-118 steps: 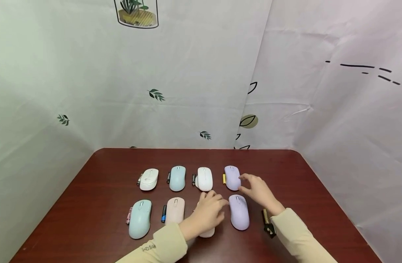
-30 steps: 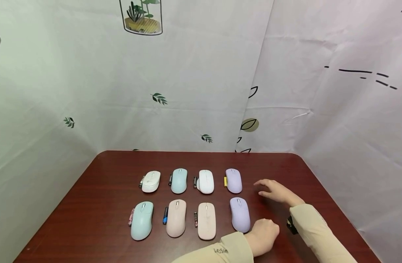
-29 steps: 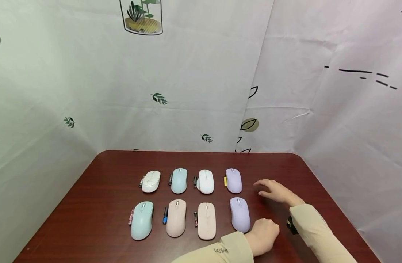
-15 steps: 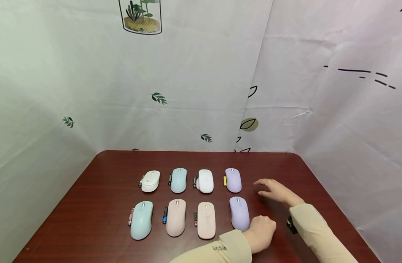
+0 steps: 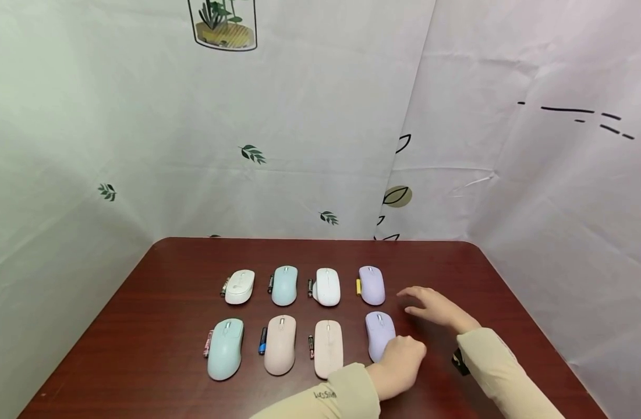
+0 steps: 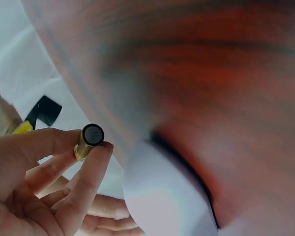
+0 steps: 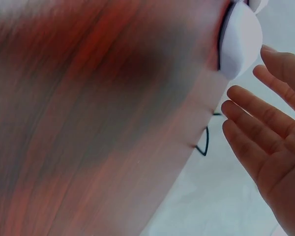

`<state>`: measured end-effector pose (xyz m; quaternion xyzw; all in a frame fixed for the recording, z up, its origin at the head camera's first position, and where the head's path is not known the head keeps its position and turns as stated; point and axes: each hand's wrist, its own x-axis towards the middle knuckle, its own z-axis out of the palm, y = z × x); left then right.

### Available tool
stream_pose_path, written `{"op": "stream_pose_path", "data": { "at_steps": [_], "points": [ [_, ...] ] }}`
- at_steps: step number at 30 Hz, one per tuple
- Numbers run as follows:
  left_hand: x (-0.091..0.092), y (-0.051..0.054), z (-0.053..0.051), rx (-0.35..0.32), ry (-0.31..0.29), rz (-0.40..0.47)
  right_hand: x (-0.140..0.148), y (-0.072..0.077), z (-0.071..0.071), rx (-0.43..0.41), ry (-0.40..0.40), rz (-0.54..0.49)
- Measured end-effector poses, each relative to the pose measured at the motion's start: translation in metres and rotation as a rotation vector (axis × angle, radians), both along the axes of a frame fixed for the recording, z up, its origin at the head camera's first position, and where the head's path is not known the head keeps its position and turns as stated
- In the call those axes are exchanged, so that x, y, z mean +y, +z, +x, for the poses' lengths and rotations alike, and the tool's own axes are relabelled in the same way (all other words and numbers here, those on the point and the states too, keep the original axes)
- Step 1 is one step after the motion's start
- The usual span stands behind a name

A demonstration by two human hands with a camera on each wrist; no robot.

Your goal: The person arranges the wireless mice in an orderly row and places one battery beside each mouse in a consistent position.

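My left hand (image 5: 399, 366) is over the near end of the front purple mouse (image 5: 379, 334), hiding part of it. In the left wrist view, its thumb and finger pinch a small gold battery (image 6: 82, 149) with a dark end. A pale mouse (image 6: 162, 191) lies just beyond those fingers. My right hand (image 5: 435, 305) hovers to the right of the back purple mouse (image 5: 371, 285), apart from it, with a yellow battery (image 5: 358, 287) along that mouse's left side. The right wrist view shows the right hand's fingers (image 7: 255, 128) extended and holding nothing.
Left of the purple pair, more mice stand in two rows, each with a battery at its left: white (image 5: 328, 287), light blue (image 5: 284, 285) and off-white (image 5: 240, 287) behind; beige (image 5: 328, 349), pinkish (image 5: 280, 344) and mint (image 5: 226, 349) in front. A printed cloth (image 5: 299, 116) surrounds the brown table (image 5: 116, 349).
My left hand has moved left and up onto the front purple mouse; the right hand has shifted slightly left. The gold battery, earlier lying by the right sleeve, is now in my left hand.
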<state>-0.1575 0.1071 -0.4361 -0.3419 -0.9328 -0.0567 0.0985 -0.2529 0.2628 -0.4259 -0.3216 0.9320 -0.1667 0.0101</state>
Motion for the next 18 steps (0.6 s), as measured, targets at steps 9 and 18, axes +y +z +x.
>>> {"op": "stream_pose_path", "data": {
  "at_steps": [9, 18],
  "points": [
    [-0.035, 0.009, -0.031, -0.051, -0.005, 0.186, -0.017, 0.001, 0.004, 0.005, 0.054, -0.006],
    [-0.064, 0.010, -0.054, -0.222, 0.056, 0.367, -0.035, 0.000, 0.014, -0.015, 0.105, -0.002]
  ]
}}
